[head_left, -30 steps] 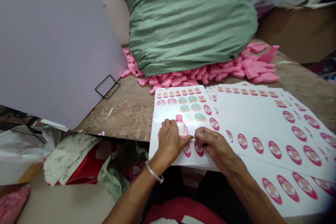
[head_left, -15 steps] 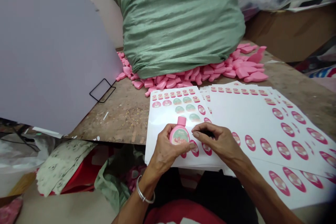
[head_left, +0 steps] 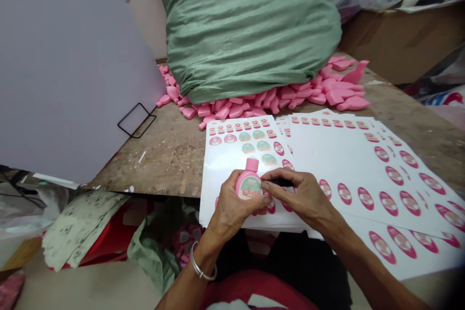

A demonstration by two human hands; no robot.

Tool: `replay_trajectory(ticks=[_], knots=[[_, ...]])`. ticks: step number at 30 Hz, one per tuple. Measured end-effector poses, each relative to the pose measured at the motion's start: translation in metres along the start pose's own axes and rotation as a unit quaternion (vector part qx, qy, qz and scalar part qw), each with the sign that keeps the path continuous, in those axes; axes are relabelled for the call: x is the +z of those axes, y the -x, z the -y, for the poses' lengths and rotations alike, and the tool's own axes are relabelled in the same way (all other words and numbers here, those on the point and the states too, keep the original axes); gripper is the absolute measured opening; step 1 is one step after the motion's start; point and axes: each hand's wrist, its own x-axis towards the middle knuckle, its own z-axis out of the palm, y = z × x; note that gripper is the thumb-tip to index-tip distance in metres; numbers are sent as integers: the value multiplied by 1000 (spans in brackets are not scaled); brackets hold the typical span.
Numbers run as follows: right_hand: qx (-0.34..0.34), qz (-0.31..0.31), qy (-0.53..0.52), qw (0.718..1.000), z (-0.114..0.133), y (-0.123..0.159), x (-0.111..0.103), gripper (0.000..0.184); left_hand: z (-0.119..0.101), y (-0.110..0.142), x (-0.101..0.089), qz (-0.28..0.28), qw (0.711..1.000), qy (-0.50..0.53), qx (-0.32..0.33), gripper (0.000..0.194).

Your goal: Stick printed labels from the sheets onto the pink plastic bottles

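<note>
My left hand (head_left: 232, 203) is closed around a small pink bottle (head_left: 252, 165), held upright over a sheet of stickers (head_left: 221, 174). On the bottle's front is a round green-and-pink label (head_left: 250, 187). My right hand (head_left: 301, 198) has thumb and forefinger pinched together at the bottle's right edge, touching or nearly touching the label. A dark thing (head_left: 284, 182) shows under its curled fingers; its kind is not clear. Beneath my hands, the sheet carries green, pink and red stickers, with bare white patches.
More sticker sheets (head_left: 327, 150) overlap on the right. Many pink bottles (head_left: 236, 109) lie heaped behind, under a large green sack (head_left: 250, 34). At left stand a grey panel (head_left: 72, 58) and a black wire frame (head_left: 136, 120). A cardboard box (head_left: 399, 43) is at back right.
My right fingertips have moved left, from just beside the bottle to its edge. The bottle stays in my left hand, turned slightly. The camera view has shifted a little.
</note>
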Motion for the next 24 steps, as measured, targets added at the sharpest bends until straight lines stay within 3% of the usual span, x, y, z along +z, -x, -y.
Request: replay_trajectory(ticks=[10, 17, 24], knots=[[-26, 13, 17, 999, -5, -1, -2, 16, -2, -3, 3, -1, 1000, 0, 5, 55], [-63, -13, 66, 996, -4, -2, -2, 11, 1, -5, 2, -13, 999, -37, 12, 52], [-30, 5, 49, 998, -2, -2, -2, 15, 4, -8, 0, -24, 999, -37, 19, 53]])
